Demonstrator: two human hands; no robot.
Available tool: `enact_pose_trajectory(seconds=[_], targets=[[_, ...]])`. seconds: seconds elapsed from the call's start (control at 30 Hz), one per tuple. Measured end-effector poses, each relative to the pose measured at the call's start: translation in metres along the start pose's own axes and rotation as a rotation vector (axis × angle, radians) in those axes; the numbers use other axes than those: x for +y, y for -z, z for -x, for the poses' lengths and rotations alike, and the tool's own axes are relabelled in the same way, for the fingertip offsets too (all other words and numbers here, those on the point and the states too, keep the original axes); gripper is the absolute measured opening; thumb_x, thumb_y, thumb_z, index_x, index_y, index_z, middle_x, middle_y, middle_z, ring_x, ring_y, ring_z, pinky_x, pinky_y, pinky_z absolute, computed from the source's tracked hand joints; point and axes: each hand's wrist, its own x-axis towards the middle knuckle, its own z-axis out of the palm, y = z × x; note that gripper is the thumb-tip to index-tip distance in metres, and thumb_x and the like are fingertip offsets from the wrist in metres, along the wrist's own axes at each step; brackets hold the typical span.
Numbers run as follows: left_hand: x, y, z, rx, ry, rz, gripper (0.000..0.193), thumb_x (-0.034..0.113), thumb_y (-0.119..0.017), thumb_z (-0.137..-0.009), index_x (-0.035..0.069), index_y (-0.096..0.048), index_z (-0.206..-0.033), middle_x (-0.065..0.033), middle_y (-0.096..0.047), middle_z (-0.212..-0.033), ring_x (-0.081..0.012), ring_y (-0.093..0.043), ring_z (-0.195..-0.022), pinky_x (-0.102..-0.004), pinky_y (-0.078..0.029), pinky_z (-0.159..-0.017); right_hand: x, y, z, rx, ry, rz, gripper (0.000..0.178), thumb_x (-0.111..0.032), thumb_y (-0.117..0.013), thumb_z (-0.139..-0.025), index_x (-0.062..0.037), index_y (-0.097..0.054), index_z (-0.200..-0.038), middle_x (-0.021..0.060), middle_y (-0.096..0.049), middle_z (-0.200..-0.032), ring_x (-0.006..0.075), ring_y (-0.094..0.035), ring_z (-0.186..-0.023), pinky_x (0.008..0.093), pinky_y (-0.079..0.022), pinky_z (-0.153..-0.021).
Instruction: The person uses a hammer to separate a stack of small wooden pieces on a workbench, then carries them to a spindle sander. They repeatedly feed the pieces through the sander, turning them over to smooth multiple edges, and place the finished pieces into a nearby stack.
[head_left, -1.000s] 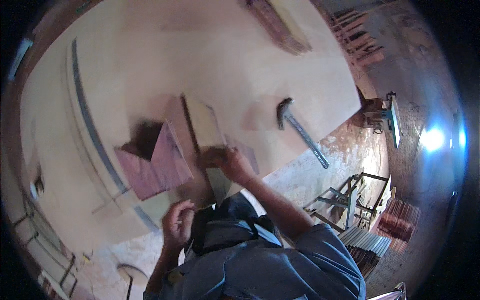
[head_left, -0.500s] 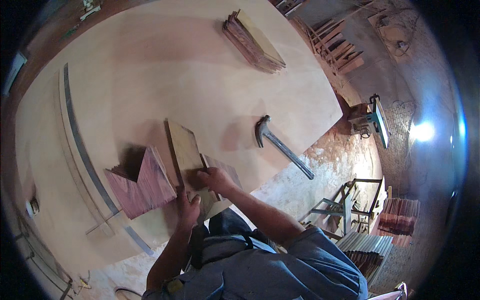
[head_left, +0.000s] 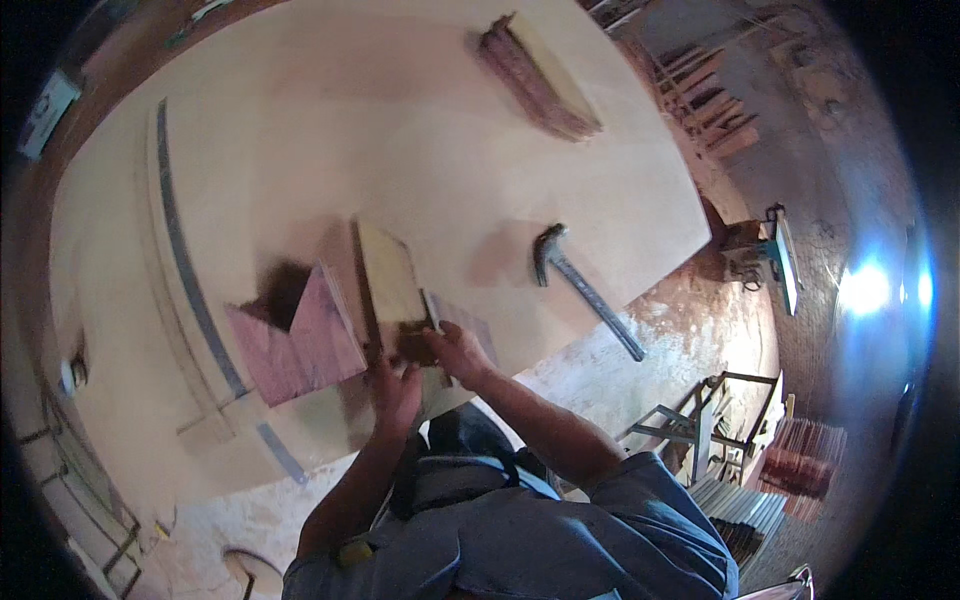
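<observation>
At the near edge of a large pale table, my left hand [head_left: 396, 393] is closed around the near end of a yellowish wooden board [head_left: 390, 280]. My right hand [head_left: 462, 356] grips the same board from its right side, fingers curled over the edge. A reddish wooden piece [head_left: 466, 320] lies partly behind my right hand. Just left of the board is a stack of reddish wooden pieces with a V-shaped notch [head_left: 310, 355]. A claw hammer [head_left: 590, 292] rests on the table to the right of my hands.
Another stack of wooden pieces [head_left: 538, 80] lies at the far right of the table [head_left: 400, 130]. A dark strip [head_left: 185, 250] runs along its left side. Off the right edge are a metal frame [head_left: 705, 425], stacked slats [head_left: 745, 510] and a clamp-like tool [head_left: 775, 255].
The whole view has shifted, so the table and its things appear farther right and a little higher. Both hands stay on the board, with little visible change in grip.
</observation>
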Motion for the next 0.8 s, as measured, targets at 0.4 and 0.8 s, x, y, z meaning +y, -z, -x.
enact_pose_trajectory(seconds=[0.4, 0.8], targets=[[0.036, -0.029, -0.004, 0.034, 0.105, 0.121, 0.038, 0.015, -0.069, -0.089, -0.004, -0.053, -0.118, -0.0171, -0.062, -0.102, -0.0247, -0.061, -0.094, -0.0402, -0.05, -0.084, 0.053, 0.04, -0.021, -0.232, 0.119, 0.048, 0.065, -0.054, -0.058, -0.096, 0.0035, -0.061, -0.127, 0.0144, -0.068, -0.11, 0.0187, -0.062, -0.099, 0.0349, -0.049, -0.088], [0.244, -0.124, -0.044, -0.552, -0.465, 0.35, 0.061, 0.01, -0.07, -0.09, 0.0, -0.042, -0.143, -0.0203, -0.052, -0.138, -0.0298, -0.058, -0.12, -0.0404, -0.048, -0.099, -0.048, 0.276, -0.066, 0.012, 0.127, -0.039, 0.069, -0.037, -0.077, -0.085, 0.0072, -0.046, -0.129, 0.0166, -0.062, -0.109, 0.0205, -0.061, -0.103, 0.035, -0.054, -0.079]])
